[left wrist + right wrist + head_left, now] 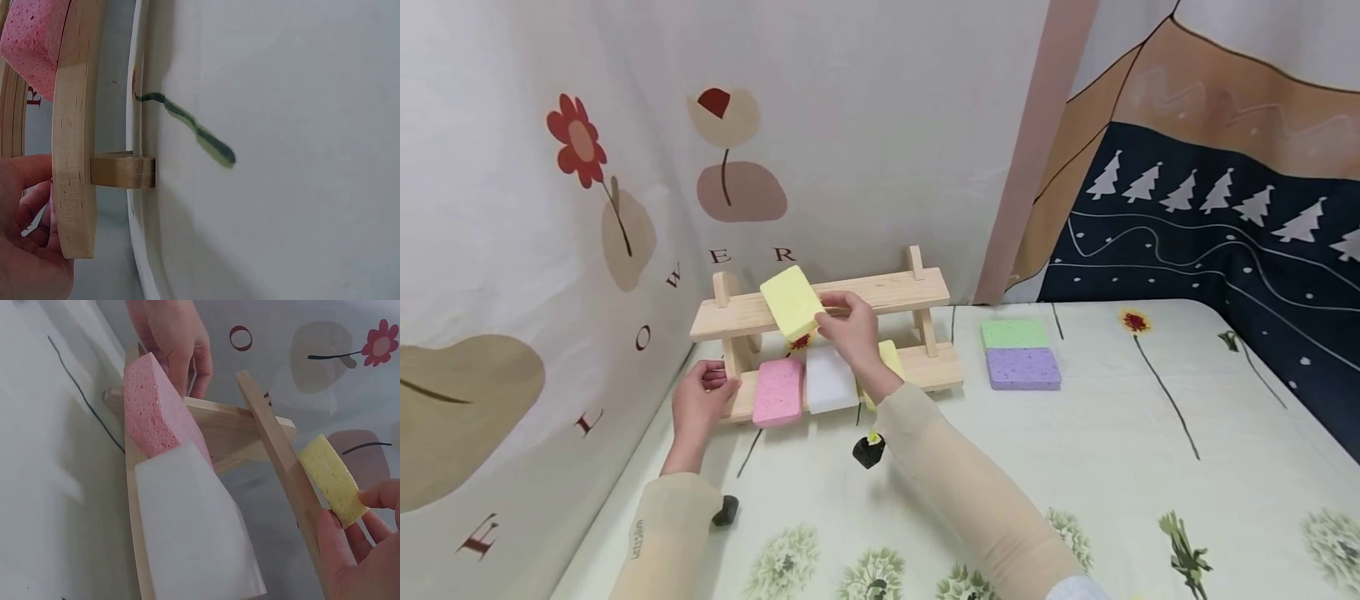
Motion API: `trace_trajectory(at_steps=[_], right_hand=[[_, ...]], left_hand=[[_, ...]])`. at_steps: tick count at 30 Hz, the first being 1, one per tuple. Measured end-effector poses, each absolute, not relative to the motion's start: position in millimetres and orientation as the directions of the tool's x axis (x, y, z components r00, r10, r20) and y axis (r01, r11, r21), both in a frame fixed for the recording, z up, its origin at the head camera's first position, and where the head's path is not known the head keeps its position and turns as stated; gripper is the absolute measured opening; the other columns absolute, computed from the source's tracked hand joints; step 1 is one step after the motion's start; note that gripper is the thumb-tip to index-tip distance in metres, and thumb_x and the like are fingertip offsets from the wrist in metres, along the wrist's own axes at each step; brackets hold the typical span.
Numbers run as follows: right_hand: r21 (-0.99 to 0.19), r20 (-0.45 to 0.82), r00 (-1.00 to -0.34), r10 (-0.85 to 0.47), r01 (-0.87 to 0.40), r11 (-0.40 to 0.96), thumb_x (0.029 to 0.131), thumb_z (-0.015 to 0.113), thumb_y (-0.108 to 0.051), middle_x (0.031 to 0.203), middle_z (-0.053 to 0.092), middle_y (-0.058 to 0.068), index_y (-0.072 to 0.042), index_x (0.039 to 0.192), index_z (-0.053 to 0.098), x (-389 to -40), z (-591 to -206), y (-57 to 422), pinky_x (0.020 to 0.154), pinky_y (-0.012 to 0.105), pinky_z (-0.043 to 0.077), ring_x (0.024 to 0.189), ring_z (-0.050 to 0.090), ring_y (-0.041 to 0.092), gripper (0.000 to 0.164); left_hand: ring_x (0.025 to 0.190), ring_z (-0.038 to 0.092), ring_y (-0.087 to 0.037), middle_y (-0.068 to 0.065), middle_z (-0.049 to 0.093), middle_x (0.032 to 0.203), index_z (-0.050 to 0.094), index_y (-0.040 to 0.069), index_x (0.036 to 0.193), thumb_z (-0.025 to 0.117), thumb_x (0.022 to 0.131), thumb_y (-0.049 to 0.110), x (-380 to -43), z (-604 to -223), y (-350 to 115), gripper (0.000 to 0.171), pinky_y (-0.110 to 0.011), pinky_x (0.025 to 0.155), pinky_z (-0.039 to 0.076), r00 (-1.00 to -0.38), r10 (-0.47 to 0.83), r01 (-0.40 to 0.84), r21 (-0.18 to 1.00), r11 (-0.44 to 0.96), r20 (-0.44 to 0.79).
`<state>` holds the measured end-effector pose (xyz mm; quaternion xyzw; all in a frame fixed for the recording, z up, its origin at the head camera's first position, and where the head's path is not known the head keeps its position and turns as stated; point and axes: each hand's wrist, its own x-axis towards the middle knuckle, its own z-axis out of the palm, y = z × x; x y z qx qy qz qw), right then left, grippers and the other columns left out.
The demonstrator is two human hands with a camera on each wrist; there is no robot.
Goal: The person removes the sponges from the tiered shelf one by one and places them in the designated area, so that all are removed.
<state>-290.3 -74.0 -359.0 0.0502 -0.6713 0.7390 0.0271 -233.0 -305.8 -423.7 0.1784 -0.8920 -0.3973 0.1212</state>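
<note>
Pale wood makes up the two-tier rack, which I take as the centre of my clock on the head feed. At its 11 o'clock I see a yellow sponge, tilted, pinched between the thumb and fingers of the right hand; from here I cannot tell whether it touches the upper shelf. At 8 o'clock the left hand has its fingers curled round the rack's end. On the lower shelf I count a pink sponge toward 7, a white sponge at 6 and a second yellow sponge toward 4, the last partly blocked from me by the right hand. Well apart at 3 o'clock, on the flower-printed cloth, a green sponge and a purple sponge lie touching. One black block shows at 5, near the right sleeve, another black block at 7, beside the left sleeve. Across the curtain, brown letters run from 8 to 11 o'clock and I read FLOWER; small print on the left sleeve looks like LetsSlim
</note>
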Motion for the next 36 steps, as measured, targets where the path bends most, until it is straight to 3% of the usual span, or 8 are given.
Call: trace_trajectory(at_steps=[7, 15, 20, 28, 36], right_hand=[[-0.982, 0.093, -0.995, -0.041, -0.085, -0.170, 0.086, 0.065, 0.006, 0.115, 0.070, 0.022, 0.002, 0.114, 0.069, -289.4, -358.3, -59.9, 0.078, 0.032, 0.061, 0.100, 0.071, 0.025, 0.028], [-0.985, 0.070, -0.997, -0.043, -0.063, -0.160, 0.086, 0.065, 0.005, 0.113, 0.071, 0.022, 0.000, 0.114, 0.070, -289.6, -357.5, -42.3, 0.076, 0.028, 0.061, 0.089, 0.069, 0.015, 0.029], [-0.985, 0.076, -0.996, -0.047, -0.068, -0.158, 0.087, 0.064, 0.004, 0.113, 0.070, 0.021, 0.000, 0.115, 0.070, -289.5, -358.1, -31.2, 0.081, 0.033, 0.061, 0.086, 0.067, 0.013, 0.029], [-0.984, 0.087, -0.995, -0.050, -0.078, -0.161, 0.088, 0.064, 0.006, 0.113, 0.068, 0.018, 0.001, 0.116, 0.069, -287.3, -359.4, -17.0, 0.076, 0.024, 0.060, 0.082, 0.064, 0.009, 0.029], [-0.985, 0.090, -0.994, -0.054, -0.081, -0.153, 0.089, 0.063, 0.004, 0.118, 0.066, 0.017, -0.001, 0.117, 0.069, -282.0, -359.3, -1.6, 0.082, 0.028, 0.060, 0.085, 0.066, 0.012, 0.029]], left_hand=[[0.114, 0.058, -0.035, -0.024, 0.060, 0.124, 0.054, 0.000, 0.129, 0.064, 0.096, 0.012, -231.9, -422.1, -304.9, 0.037, -0.045, 0.095, 0.047, -0.907, -0.417, -0.229, 0.755, 0.614, 0.065], [0.114, 0.057, -0.036, -0.024, 0.059, 0.125, 0.053, 0.000, 0.130, 0.063, 0.097, 0.013, -232.7, -422.5, -304.8, 0.038, -0.046, 0.095, 0.048, -0.904, -0.425, -0.252, 0.749, 0.613, 0.043], [0.113, 0.058, -0.036, -0.024, 0.060, 0.124, 0.054, 0.000, 0.130, 0.064, 0.096, 0.013, -234.2, -423.9, -305.1, 0.037, -0.045, 0.094, 0.047, -0.904, -0.424, -0.245, 0.749, 0.616, 0.053], [0.111, 0.058, -0.034, -0.023, 0.060, 0.123, 0.054, 0.000, 0.128, 0.065, 0.095, 0.013, -232.9, -422.6, -304.5, 0.037, -0.038, 0.088, 0.047, -0.905, -0.421, -0.241, 0.746, 0.620, 0.057], [0.114, 0.057, -0.035, -0.023, 0.059, 0.125, 0.053, 0.000, 0.130, 0.064, 0.096, 0.013, -233.2, -423.3, -304.2, 0.037, -0.044, 0.093, 0.047, -0.903, -0.428, -0.255, 0.747, 0.614, 0.044]])
